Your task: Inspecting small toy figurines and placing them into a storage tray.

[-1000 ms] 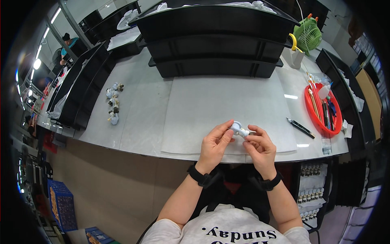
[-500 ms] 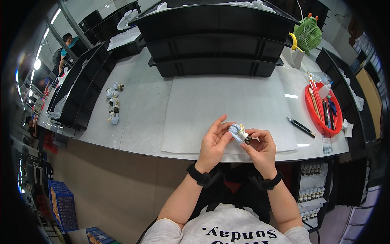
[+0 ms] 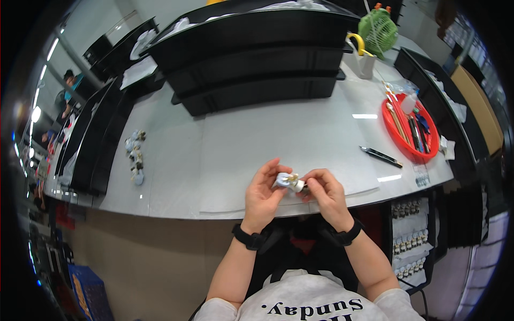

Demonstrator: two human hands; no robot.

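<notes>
A small figurine (image 3: 292,182), pale blue at one end, white in the middle and dark at the other, is held sideways above the front of the table. My left hand (image 3: 263,191) has its fingers and thumb about the pale blue end. At the dark end, my right hand (image 3: 324,192) pinches it between thumb and fingers, which partly hide that end. Both wrists wear black bands. Several similar figurines (image 3: 136,155) lie in a row on the table to the left.
Stacked black bins (image 3: 251,69) stand at the back of the white sheet (image 3: 267,134). On the right are a black pen (image 3: 381,157), a red basket (image 3: 392,140) of brushes and tools, and a green fan (image 3: 378,33). Below the table's right side, a rack (image 3: 411,227) carries more figurines.
The figurine has been turned in my fingers, so its pale end faces differently. My view has shifted a little, and both hands sit slightly further left in it.
</notes>
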